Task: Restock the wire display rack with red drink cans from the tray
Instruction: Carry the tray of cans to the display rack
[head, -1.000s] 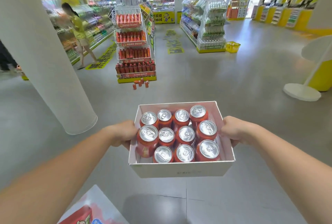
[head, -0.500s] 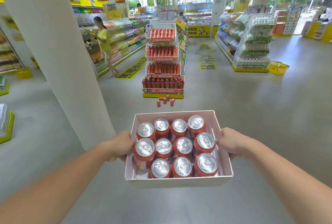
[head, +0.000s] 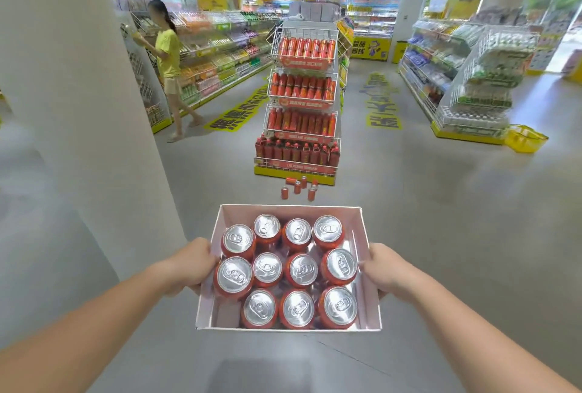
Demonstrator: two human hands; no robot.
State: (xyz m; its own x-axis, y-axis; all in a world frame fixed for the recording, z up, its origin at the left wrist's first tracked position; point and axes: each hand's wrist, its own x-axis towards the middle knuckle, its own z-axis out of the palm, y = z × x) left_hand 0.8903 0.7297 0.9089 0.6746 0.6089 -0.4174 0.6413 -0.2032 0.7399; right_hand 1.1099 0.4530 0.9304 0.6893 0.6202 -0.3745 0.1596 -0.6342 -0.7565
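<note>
In a shop aisle, head view. Grey floor (head: 441, 219) fills most of the frame. White round pillar (head: 78, 109) stands at left, close by.

Stocked shelving (head: 456, 77) runs along the right side and further shelving (head: 220, 55) along the left, where a person in a yellow top (head: 167, 61) stands facing it.

Wire display rack (head: 302, 102): straight ahead, centre of the aisle, well apart from the tray. Four tiers, all holding red product. The top tier shows red cans upright in a row and the lower tiers look like red bottles or taller packs, but blur prevents telling which. Yellow base.

Tray (head: 367, 266): white, open-topped, shallow-walled, held level above the floor in the lower centre of the frame.

Left hand (head: 192, 263): grips the tray's left wall about midway along, fingers curled under it. Right hand (head: 384, 269): grips the right wall likewise, opposite the left.

Red drink cans (head: 303, 270): eleven counted in the tray, upright, silver tops with pull tabs facing up. Rows of four, four and three, far to near. The near-left corner of the tray floor is bare.

Yellow shopping basket (head: 526, 139): on the floor at the end of the right shelving.

Loose red cans (head: 297, 187): a small cluster on the floor just in front of the rack's base, most upright.
</note>
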